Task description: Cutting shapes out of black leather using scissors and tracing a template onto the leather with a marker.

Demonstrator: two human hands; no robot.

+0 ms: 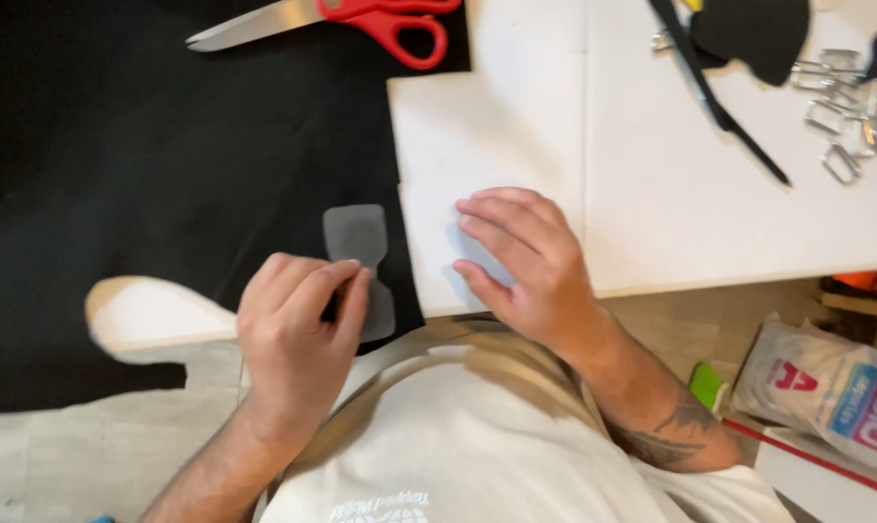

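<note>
left hand (298, 334) pinching grey bow-shaped template (361, 266) on black fabric (119, 165), right hand (526, 257) flat, fingers spread, at white table (671, 223) front edge, printed plastic bag (831, 387) on floor lower right

left: my bare left hand (298, 324), fingers curled in and pinched together at the tips | right: my bare right hand (526, 257), flat, palm down, fingers a little spread | right forearm: has a dark tattoo

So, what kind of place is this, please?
Probably a small sewing or craft workshop. A large black fabric lies on the white table, with red-handled scissors on it and metal buckles nearby. The left hand holds a grey template.
</note>
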